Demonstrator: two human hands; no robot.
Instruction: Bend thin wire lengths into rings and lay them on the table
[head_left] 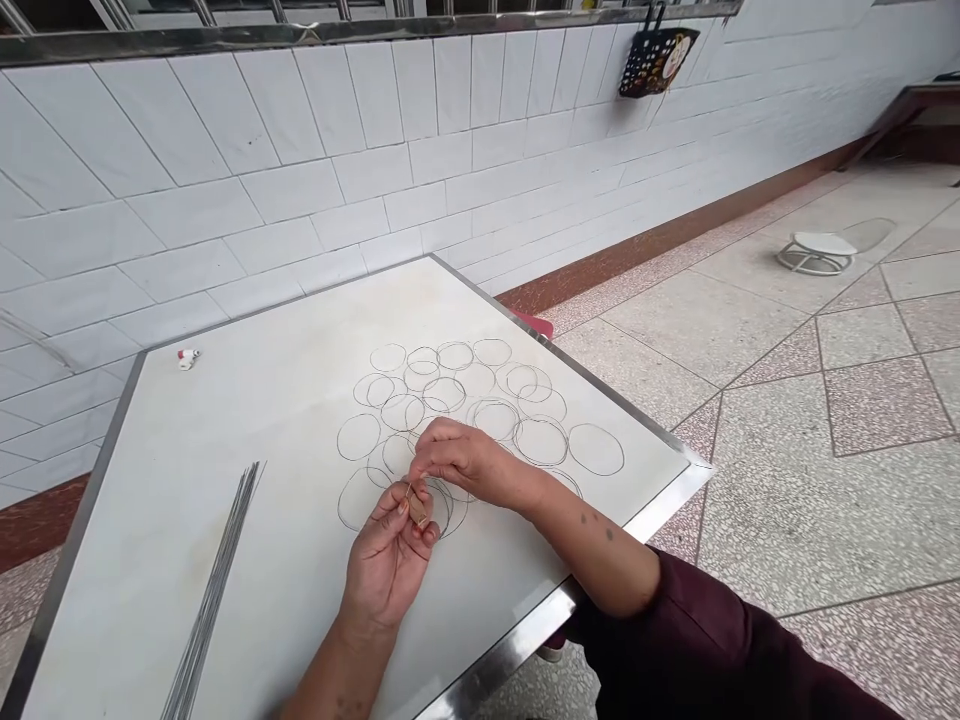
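The left fingers (pixel 388 523) partly hide a brown piece (pixel 418 511), possibly tape.

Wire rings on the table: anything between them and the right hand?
Nothing visible. The right hand overlaps some of the wire rings in this view; its height above them can't be told. The left hand, holding a small brown piece, is close beside it.

Honestly, I'm not making out any readable text here. I'm squinting at the round pale patch (pixel 677 55) on the dark hanging bag (pixel 636 70), but its markings are showing up way too small for me, so I'm not telling letters from pictures.
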